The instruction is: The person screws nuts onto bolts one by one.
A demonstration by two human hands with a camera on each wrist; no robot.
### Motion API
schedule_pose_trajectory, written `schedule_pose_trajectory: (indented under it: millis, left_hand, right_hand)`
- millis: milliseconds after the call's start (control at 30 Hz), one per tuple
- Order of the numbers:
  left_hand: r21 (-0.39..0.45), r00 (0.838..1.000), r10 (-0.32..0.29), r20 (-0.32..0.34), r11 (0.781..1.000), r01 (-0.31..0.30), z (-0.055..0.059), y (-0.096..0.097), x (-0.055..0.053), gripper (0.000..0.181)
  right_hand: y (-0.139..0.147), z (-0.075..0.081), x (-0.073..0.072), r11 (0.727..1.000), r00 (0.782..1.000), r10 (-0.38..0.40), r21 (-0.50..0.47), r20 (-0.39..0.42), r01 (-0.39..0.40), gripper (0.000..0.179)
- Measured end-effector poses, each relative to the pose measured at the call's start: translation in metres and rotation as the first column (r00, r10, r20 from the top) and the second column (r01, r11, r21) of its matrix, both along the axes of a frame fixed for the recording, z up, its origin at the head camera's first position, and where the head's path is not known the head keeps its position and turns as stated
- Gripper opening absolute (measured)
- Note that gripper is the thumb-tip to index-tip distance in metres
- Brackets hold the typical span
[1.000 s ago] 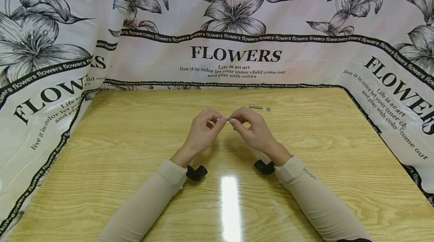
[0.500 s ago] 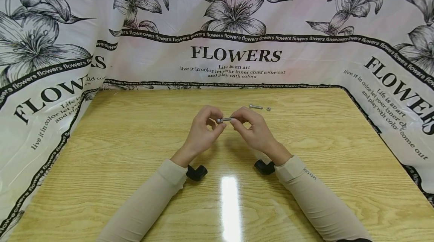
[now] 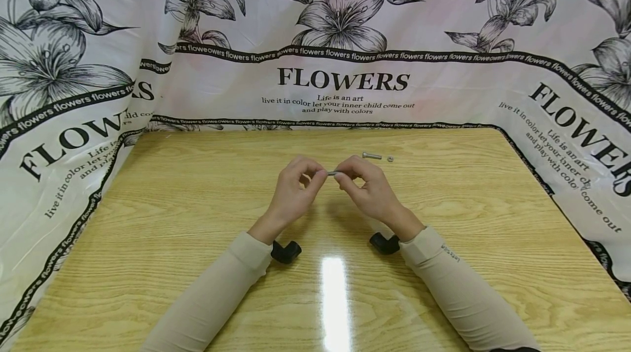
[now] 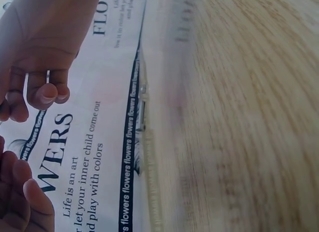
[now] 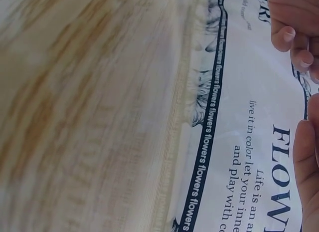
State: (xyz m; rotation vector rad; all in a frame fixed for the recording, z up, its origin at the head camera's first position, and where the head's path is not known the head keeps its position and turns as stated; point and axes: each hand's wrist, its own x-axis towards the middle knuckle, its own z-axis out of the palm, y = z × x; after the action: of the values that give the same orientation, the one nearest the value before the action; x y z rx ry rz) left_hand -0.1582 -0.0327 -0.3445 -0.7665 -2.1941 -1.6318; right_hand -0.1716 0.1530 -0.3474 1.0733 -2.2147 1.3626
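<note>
In the head view a thin metal bolt [image 3: 332, 173] spans the gap between my two hands, above the table. My left hand [image 3: 294, 190] pinches its left end between thumb and forefinger, which hide that end. The thumb and forefinger of my right hand [image 3: 367, 188] pinch the other end. Both wrist views show the hands only at the frame's side, the left hand [image 4: 22, 197] low in the left one and the right hand [image 5: 308, 157] low in the right one. The held bolt is out of sight there.
Behind my right hand a second bolt [image 3: 372, 155] lies on the wooden table [image 3: 197, 204], with a nut [image 3: 390, 159] just right of it. A flower-printed curtain [image 3: 340, 89] closes off the back and sides. Black curved pieces [image 3: 286, 252] sit by both cuffs.
Half a second ago the left fingers were parted, showing a thicker part at the bolt's left end; now they have closed over it again. The right hand holds its place.
</note>
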Motion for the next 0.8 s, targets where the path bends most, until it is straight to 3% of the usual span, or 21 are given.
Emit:
schedule_pose_trajectory:
  millis: [167,400,600,800]
  left_hand:
    - [-0.011,0.999,0.004,0.046,1.0,-0.004,0.0,-0.001,0.0,0.009]
    - [0.001,0.999,-0.029,0.017,1.0,0.029,-0.033,-0.003,-0.022,0.024]
    - [0.002,0.998,-0.031,-0.056,1.0,0.031,-0.033,-0.002,-0.023,0.022]
    - [0.004,0.998,-0.018,-0.054,1.0,0.018,-0.032,-0.003,-0.023,0.018]
  right_hand:
    - [-0.001,0.001,0.0,1.0,1.0,0.005,-0.008,0.008,-0.005,0.014]
    - [0.0,0.001,0.001,1.0,1.0,-0.007,0.006,0.016,0.007,0.007]
    - [-0.001,0.003,0.002,1.0,1.0,-0.002,-0.009,0.015,0.002,0.011]
    - [-0.001,0.003,0.002,1.0,1.0,-0.003,-0.007,0.018,0.003,0.012]
